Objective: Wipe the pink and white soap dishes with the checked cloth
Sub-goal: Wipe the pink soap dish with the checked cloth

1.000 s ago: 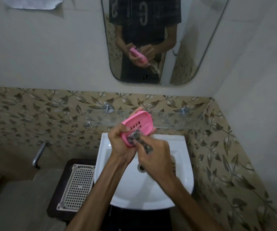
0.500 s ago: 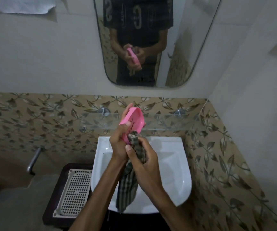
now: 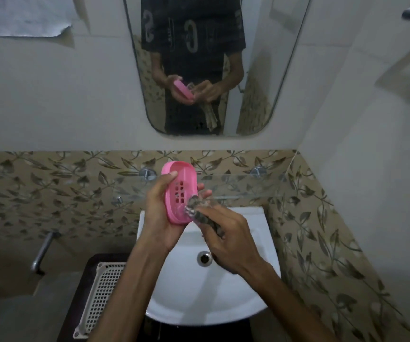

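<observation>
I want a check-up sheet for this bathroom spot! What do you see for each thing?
Surface: white sink below the hands, drain uncovered.
Job's things: pink soap dish held up over the sink, holes facing the camera; checked cloth bunched against its lower right edge. White soap dish: nothing seen.
Clutter: white mesh tray on a dark stand left of the sink.
Grip: left hand holds the pink dish; right hand grips the cloth.
Cables: nothing seen.
Surroundings: mirror above, glass shelf on the leaf-pattern tiles, metal pipe at left.
</observation>
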